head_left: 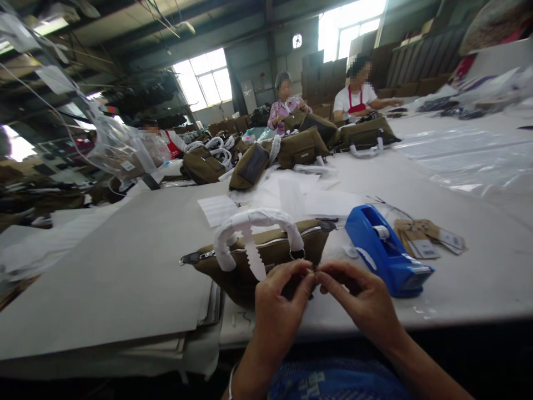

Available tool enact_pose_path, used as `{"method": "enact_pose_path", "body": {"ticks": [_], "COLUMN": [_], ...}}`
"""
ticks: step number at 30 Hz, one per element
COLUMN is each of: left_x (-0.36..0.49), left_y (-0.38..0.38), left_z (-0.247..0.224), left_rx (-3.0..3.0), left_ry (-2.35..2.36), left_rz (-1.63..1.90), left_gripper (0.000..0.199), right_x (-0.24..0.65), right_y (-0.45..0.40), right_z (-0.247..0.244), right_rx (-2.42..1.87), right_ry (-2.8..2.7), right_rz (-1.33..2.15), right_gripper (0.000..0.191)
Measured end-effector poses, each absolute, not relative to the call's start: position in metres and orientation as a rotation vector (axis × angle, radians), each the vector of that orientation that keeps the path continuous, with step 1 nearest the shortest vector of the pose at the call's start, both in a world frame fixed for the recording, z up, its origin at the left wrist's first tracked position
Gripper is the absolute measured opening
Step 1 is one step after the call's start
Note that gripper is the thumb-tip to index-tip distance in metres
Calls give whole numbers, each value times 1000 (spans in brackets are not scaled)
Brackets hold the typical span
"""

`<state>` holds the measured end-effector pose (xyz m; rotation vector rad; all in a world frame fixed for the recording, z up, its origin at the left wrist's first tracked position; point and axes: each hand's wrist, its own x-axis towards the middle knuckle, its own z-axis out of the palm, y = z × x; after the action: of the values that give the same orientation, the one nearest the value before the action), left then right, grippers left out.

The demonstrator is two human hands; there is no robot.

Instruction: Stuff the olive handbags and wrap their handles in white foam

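An olive-green handbag (233, 278) with a silver zipper stands at the table's front edge. White wrapping covers its handles (266, 215), and a white notched strip (252, 251) hangs between them. My left hand (283, 294) is closed in a pinch in front of the bag's right end. Against its fingertips, my right hand (358, 291) pinches too. Whatever small dark thing lies between the fingertips is too small to name. Just right of my hands stands a blue tape dispenser (385, 253).
Brown paper tags (428, 238) lie beyond the dispenser. Large grey sheets (112, 272) are stacked at left. Several wrapped-handle bags (302, 147) lie across the back, with clear plastic (470, 155) at right. Co-workers (353, 94) sit behind the table.
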<state>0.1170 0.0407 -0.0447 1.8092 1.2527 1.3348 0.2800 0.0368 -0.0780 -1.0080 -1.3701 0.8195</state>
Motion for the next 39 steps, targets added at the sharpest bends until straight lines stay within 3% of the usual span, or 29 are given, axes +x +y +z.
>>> {"method": "enact_pose_path", "body": {"ticks": [25,34,39], "left_x": [116,103,118], "left_y": [40,28,20], "left_z": [-66,-99,-95], "left_rx": [1611,1525,1602], "left_ry": [1203,1445,1429], "left_rz": [1346,1570,1478], "left_gripper": [7,29,26], "right_x": [267,314,304], "right_y": [33,110,226], "right_z": [-87,-59,-28], "right_rx": [-895,-1150,-1091], "right_ry": [-1259,-1389,-2103], "right_rz": [936,277,50], "right_gripper": [4,23,79]}}
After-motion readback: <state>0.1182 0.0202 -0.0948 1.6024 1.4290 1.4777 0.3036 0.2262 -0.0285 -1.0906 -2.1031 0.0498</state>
